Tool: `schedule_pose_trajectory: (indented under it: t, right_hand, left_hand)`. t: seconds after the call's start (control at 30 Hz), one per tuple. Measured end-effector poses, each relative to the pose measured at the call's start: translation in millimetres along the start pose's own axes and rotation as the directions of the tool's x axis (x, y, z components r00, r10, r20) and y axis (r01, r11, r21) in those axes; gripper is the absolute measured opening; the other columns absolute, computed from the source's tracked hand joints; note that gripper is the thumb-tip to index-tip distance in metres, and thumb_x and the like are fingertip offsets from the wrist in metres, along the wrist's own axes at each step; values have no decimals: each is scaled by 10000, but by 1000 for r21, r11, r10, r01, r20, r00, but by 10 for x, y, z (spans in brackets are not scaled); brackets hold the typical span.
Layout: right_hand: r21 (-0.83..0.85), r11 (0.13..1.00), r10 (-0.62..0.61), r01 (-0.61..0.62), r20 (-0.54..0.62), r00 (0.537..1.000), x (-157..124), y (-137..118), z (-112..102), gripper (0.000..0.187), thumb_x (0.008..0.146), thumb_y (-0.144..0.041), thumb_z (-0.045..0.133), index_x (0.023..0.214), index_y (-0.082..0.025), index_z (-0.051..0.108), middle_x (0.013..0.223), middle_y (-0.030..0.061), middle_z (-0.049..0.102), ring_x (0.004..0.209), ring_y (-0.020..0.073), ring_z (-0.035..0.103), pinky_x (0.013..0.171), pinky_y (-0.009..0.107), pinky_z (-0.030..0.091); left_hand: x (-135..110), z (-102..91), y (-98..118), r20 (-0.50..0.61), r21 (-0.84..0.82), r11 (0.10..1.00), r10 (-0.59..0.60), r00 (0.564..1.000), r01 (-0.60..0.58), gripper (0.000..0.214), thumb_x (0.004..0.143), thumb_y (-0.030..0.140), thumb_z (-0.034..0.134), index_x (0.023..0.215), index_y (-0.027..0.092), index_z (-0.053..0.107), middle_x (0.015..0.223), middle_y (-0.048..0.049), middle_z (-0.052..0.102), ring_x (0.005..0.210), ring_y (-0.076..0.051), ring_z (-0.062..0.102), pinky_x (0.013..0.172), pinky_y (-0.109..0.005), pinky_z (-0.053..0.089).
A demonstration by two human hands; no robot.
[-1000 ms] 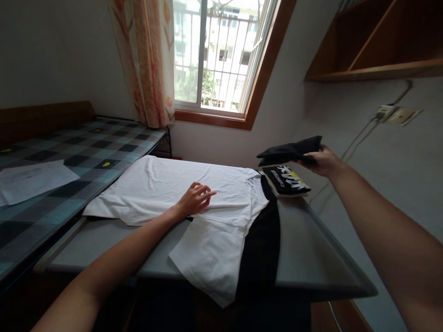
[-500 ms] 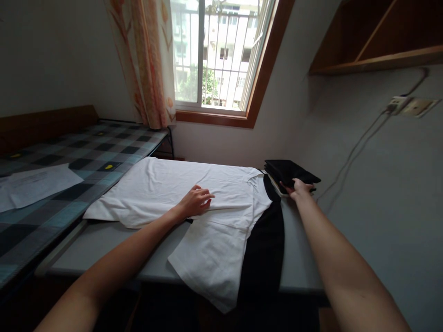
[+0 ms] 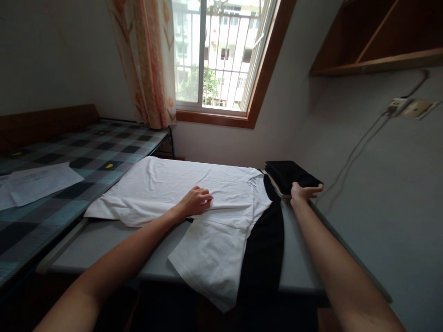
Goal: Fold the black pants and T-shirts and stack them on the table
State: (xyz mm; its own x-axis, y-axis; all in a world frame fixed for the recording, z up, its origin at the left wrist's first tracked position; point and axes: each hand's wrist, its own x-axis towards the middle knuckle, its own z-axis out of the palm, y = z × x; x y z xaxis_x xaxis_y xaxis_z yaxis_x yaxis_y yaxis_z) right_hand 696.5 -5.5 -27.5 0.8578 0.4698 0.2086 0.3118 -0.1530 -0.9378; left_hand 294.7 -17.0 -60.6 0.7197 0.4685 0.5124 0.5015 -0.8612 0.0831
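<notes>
A white T-shirt [image 3: 194, 177] lies spread out, with one sleeve [image 3: 209, 258] hanging over the near edge of the grey tabletop [image 3: 301, 258]. Black cloth [image 3: 265, 244] shows from beneath its right side. My left hand [image 3: 197, 201] rests on the shirt, fingers loosely bent and nothing visible in them. At the right end is a stack of folded black cloth [image 3: 294, 173] with a lighter layer at its left edge. Against the near side of that stack is my right hand [image 3: 302, 192], its thumb and a finger spread apart; the other fingers are hidden.
To the left stands a bed with a checked mattress [image 3: 128, 138], papers [image 3: 44, 182] lying on it. A curtain [image 3: 148, 69] hangs beside the barred window [image 3: 224, 60]. On the right wall are a wooden shelf [image 3: 380, 62] and a socket [image 3: 398, 106] with a cord.
My right hand has shifted at the black stack, with a finger now stretched along its near edge. The stack sits slightly flatter. My left hand's fingers have curled in a little.
</notes>
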Motion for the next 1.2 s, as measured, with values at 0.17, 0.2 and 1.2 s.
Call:
schedule_pose_trajectory:
  t: [0.17, 0.2, 1.2]
  right_hand:
    - [-442, 770, -461, 460, 113, 880, -33, -142, -29, 557, 859, -268, 495, 1410, -200, 448, 1502, 190, 301, 1387, 389, 308, 1080, 630, 296]
    - [-489, 676, -506, 552, 237, 829, -30, -161, -18, 549, 884, -318, 477, 1417, -186, 457, 1524, 188, 299, 1401, 387, 282, 1089, 616, 282]
    - [-405, 411, -263, 817, 805, 532, -1153, -43, 415, 501, 981, -427, 378, 1372, -160, 540, 1510, 142, 431, 1365, 273, 401, 1102, 397, 298]
  left_hand:
    - [2, 16, -3, 1, 12, 1000, -8, 1000, 8, 198, 931, 234, 521, 916, 201, 715, 791, -20, 663, 719, -134, 609, 761, -289, 411]
    - [1, 17, -4, 8, 15, 1000, -10, 1000, 10, 196, 930, 232, 523, 910, 201, 715, 790, -20, 662, 721, -135, 608, 759, -288, 408]
    - [-65, 55, -51, 210, 98, 885, -465, 860, 454, 466, 928, 401, 500, 1360, 239, 565, 1479, -99, 474, 1386, -255, 404, 1147, -409, 324]
